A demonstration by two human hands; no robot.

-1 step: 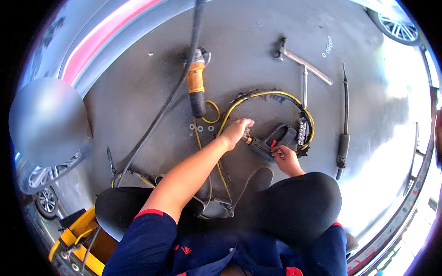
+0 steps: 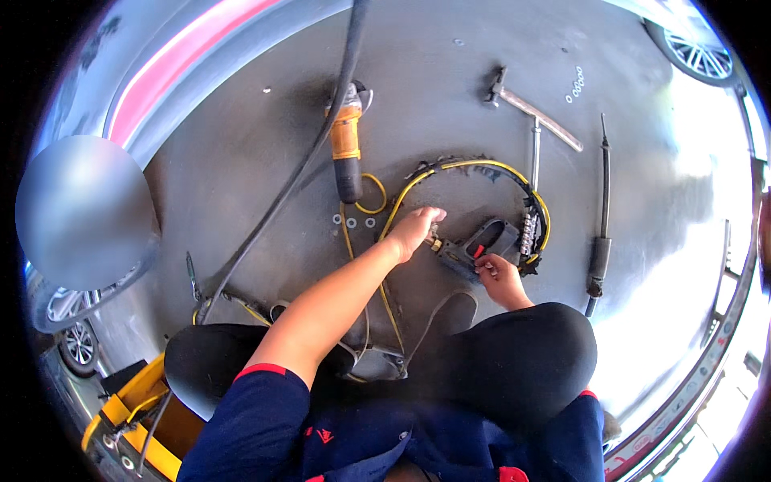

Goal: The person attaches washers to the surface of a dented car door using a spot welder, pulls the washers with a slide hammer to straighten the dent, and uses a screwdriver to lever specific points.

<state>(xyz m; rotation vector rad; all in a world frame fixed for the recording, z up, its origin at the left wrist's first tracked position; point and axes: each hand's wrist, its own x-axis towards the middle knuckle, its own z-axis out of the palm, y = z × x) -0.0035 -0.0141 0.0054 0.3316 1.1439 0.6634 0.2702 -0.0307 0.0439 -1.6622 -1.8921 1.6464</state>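
My left hand is closed around the metal fitting at the left end of a dark tool with a red part. My right hand pinches at the tool's front beside the red part; what its fingertips hold is too small to make out. Around the tool loops a yellow hose with ragged black material. A row of silver sockets lies just right of the tool, and several washers lie left of my left hand.
An orange grinder, black cable, hammer, long metal rod and dark shafted tool lie on the grey floor. A car borders the upper left; a yellow machine stands lower left.
The whole view has shifted very slightly. Both my hands keep their grip and position on the tool, with no visible movement of the objects.
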